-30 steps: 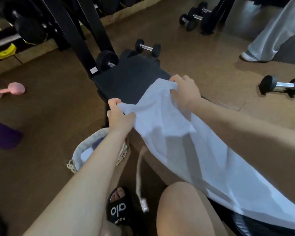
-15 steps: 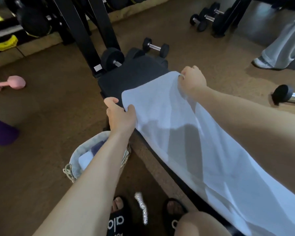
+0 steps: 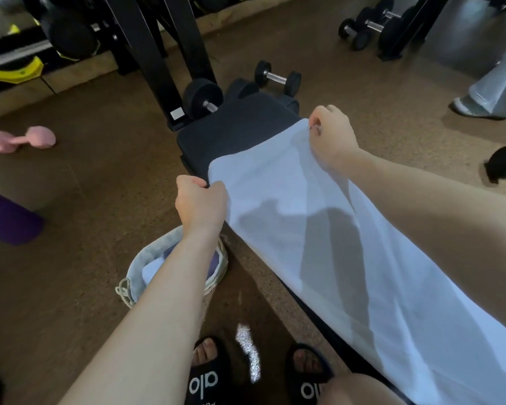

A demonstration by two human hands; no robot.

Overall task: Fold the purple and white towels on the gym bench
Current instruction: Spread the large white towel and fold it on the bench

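Observation:
A white towel (image 3: 319,229) lies spread lengthwise along the black gym bench (image 3: 234,127), running from the bench's middle toward the lower right. My left hand (image 3: 200,203) grips the towel's near-left corner at the bench edge. My right hand (image 3: 330,133) pinches the far-right corner. The bench's far end is bare. Purple cloth shows inside a round woven basket (image 3: 146,258) on the floor under my left forearm, partly hidden by it.
A black dumbbell (image 3: 276,76) lies beyond the bench and a rack post (image 3: 155,54) with a weight stands left of it. A pink dumbbell (image 3: 21,140) and a purple roll (image 3: 6,220) lie at left. Another person's leg (image 3: 497,83) stands far right. My sandalled feet (image 3: 205,375) are below.
Both hands carried the towel's end farther along the bench and lowered it, so the towel now lies flat. My knee dropped out of the middle of the view.

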